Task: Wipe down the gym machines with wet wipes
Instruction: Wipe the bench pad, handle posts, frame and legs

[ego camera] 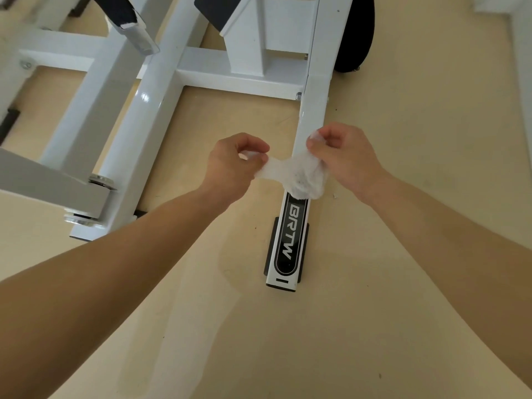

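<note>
Beige floor (403, 139); both hands stretching wipe (299, 174).

Two bare forearms reaching forward and converging, left hand (231, 168) with fingers curled, thumb and fingertips pinching one end of a wet wipe (302, 175), right hand (345, 159) near it, fingers curled round the bunched other end, backs of both hands up

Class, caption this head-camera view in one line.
Left hand and right hand pinch a crumpled wet wipe over the white frame bar.
</note>
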`<action>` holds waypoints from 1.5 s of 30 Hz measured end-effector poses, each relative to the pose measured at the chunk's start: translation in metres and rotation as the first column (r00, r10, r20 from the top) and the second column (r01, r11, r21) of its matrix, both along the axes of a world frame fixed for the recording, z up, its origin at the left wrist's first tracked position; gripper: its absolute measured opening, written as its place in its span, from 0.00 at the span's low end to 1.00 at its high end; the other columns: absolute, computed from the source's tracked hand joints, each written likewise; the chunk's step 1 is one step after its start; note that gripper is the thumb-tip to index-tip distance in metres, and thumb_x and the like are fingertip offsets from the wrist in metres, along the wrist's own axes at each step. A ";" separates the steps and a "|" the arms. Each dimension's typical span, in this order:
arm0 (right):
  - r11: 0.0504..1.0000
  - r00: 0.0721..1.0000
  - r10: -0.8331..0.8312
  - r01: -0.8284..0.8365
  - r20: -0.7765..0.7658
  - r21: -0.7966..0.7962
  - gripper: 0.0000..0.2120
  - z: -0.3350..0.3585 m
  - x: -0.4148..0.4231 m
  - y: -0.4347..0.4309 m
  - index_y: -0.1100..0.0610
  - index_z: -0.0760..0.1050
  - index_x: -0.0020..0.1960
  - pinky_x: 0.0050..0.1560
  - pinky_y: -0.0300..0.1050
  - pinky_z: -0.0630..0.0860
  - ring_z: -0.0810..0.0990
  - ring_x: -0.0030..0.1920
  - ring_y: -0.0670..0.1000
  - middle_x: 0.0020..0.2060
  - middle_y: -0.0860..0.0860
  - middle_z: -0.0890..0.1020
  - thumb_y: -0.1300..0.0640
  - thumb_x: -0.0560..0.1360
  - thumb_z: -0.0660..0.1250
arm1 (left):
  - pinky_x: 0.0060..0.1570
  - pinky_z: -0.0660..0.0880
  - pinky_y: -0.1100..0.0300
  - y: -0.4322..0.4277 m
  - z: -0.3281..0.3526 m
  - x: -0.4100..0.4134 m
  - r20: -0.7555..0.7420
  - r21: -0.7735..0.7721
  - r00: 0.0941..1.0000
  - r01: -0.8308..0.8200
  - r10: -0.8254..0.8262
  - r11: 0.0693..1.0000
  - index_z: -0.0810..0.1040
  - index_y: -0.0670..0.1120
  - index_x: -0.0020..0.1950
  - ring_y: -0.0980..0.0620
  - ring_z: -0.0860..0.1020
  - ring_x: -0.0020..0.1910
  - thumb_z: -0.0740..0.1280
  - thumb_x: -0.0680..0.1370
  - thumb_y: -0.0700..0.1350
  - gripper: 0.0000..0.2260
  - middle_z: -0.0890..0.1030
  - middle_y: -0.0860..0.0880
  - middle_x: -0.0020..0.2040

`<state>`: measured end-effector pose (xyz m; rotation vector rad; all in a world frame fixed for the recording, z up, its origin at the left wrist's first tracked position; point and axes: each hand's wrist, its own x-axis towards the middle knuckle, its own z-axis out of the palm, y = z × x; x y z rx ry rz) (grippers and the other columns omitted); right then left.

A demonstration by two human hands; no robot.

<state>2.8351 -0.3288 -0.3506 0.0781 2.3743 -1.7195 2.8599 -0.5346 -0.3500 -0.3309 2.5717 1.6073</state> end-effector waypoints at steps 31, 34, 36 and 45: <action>0.904 0.945 -0.314 0.268 0.090 0.334 0.19 -0.055 0.046 -0.016 0.55 0.72 0.63 0.49 0.41 0.69 0.78 0.51 0.51 0.49 0.48 0.77 0.44 0.79 0.67 | 0.35 0.71 0.62 0.064 -0.054 0.015 0.216 -0.100 0.976 0.064 -0.041 0.993 0.80 0.42 0.49 0.50 0.76 0.38 0.57 0.85 0.49 0.16 0.82 0.44 0.43; 0.941 0.983 -0.177 0.157 0.040 0.300 0.13 -0.058 0.050 -0.026 0.55 0.77 0.54 0.42 0.43 0.68 0.75 0.39 0.48 0.40 0.45 0.79 0.50 0.84 0.56 | 0.28 0.66 0.68 0.066 -0.059 0.015 0.182 -0.142 0.980 0.104 -0.077 0.984 0.78 0.43 0.47 0.54 0.73 0.34 0.55 0.85 0.48 0.16 0.79 0.48 0.38; 0.960 0.989 -0.118 0.091 0.088 0.266 0.16 -0.062 0.046 -0.030 0.54 0.76 0.54 0.44 0.47 0.72 0.78 0.42 0.50 0.43 0.49 0.81 0.49 0.85 0.52 | 0.31 0.66 0.66 0.068 -0.060 0.011 0.187 -0.150 0.977 0.131 -0.102 0.980 0.77 0.45 0.48 0.56 0.74 0.34 0.53 0.86 0.48 0.15 0.79 0.51 0.38; 0.941 0.985 -0.051 -0.007 0.164 0.338 0.23 -0.073 -0.031 -0.015 0.56 0.73 0.45 0.49 0.45 0.68 0.75 0.46 0.55 0.41 0.52 0.77 0.47 0.86 0.46 | 0.43 0.65 0.57 0.080 -0.057 -0.066 0.213 -0.168 0.968 0.171 -0.134 0.971 0.71 0.45 0.39 0.46 0.72 0.41 0.51 0.86 0.48 0.19 0.76 0.46 0.41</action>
